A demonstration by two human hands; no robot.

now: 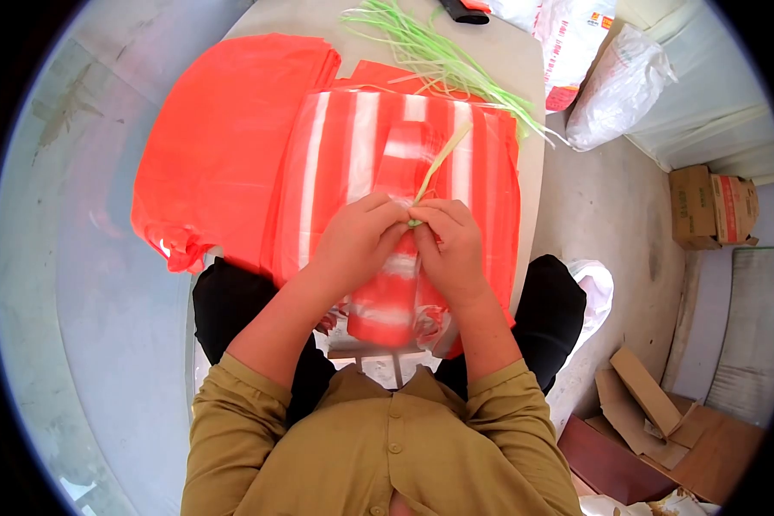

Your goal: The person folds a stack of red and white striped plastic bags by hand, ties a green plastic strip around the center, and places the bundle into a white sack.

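Left hand [363,238] and right hand [445,242] are pinching a green strip [444,156] over the red plastic bundle [335,172] — apparently knotting it, the next move likely calling for even tension.

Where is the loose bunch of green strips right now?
In the head view, the bunch of green strips lies at the top, right of centre, on the table, just beyond the striped red-and-white bundle.

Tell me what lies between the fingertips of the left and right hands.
In the head view, a green strip lies between the fingertips of the left hand and the right hand, with red-and-white striped plastic beneath.
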